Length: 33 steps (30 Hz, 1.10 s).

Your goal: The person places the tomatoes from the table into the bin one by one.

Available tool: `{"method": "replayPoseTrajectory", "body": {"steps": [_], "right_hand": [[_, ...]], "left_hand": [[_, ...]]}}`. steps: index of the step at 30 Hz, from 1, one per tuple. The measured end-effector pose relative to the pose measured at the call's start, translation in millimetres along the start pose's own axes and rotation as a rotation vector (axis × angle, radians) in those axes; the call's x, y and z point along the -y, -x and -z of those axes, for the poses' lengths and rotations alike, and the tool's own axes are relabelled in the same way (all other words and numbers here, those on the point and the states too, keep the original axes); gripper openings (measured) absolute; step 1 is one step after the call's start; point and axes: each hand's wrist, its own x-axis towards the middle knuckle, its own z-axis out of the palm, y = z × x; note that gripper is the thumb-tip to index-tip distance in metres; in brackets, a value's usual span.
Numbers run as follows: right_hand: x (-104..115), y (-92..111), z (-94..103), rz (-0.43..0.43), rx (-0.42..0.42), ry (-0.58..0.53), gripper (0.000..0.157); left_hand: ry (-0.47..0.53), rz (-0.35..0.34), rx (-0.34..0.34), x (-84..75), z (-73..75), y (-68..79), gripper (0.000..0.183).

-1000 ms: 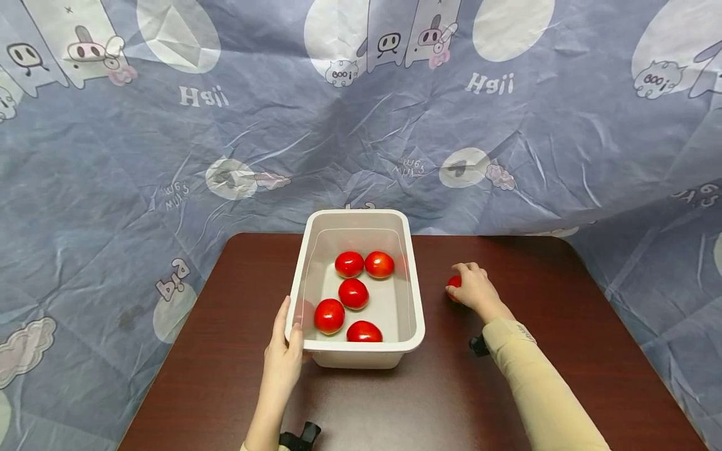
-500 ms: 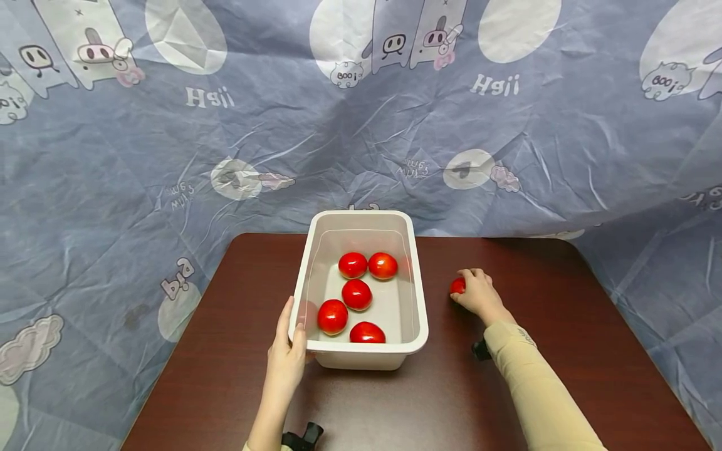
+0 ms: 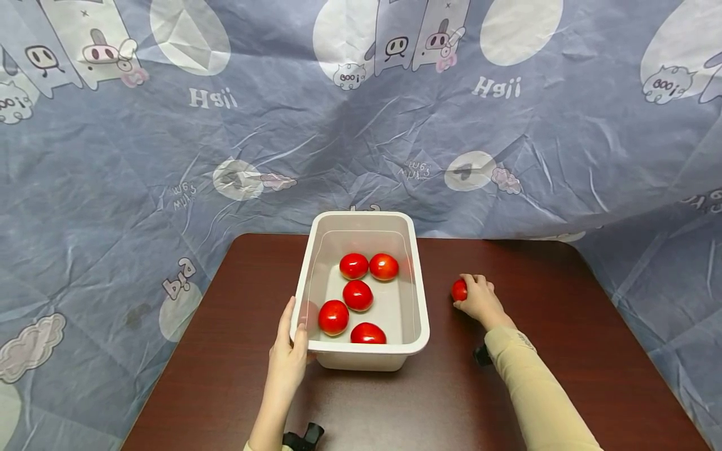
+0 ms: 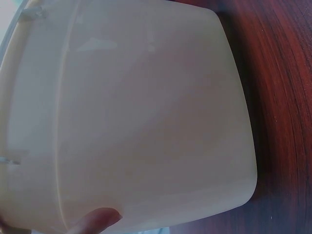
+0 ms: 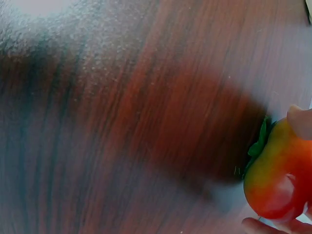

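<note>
In the head view my left hand [image 3: 287,363] grips the near left corner of a white plastic bin [image 3: 417,313], fingers along its side and thumb at the rim. Part of that hand shows low against the wall of the bin [image 4: 156,117] in the left wrist view. Several red tomatoes [image 3: 358,295] lie spread over the bin's floor. To the right of the bin, my right hand [image 3: 479,300] holds another tomato [image 3: 459,290] between thumb and fingers, low over the table. Its green leafy top and yellowish shoulder show on the tomato [image 5: 278,170] in the right wrist view.
A dark reddish-brown wooden table [image 3: 361,413] carries the bin. Close behind its back edge hangs a grey-blue printed cloth [image 3: 361,144], which also runs down both sides. Black straps [image 3: 304,436] sit at the wrists.
My right hand has shifted slightly down in the head view and turned, with the tomato at its fingertips. My left hand stays on the bin's corner. The view itself has drifted a little.
</note>
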Motion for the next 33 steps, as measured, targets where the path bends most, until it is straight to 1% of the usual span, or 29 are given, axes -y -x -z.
{"method": "replayPoseTrajectory", "body": {"steps": [7,15,27,33], "right_hand": [[-2,2,-1.6,0.019,-0.027,0.011,0.071],[3,3,10.1,0.059,-0.092,-0.010,0.069],[35,5,37.4,0.138,-0.180,-0.058,0.070],[53,11,52.9,0.181,-0.222,-0.066,0.069]], "left_hand": [[0.016,0.000,0.006,-0.4,-0.6,0.7,0.055],[0.013,0.007,0.008,-0.9,-0.5,0.8,0.055],[-0.004,-0.012,0.012,-0.4,1.1,0.3,0.055],[-0.010,-0.012,0.015,-0.6,0.7,0.2,0.056]]}}
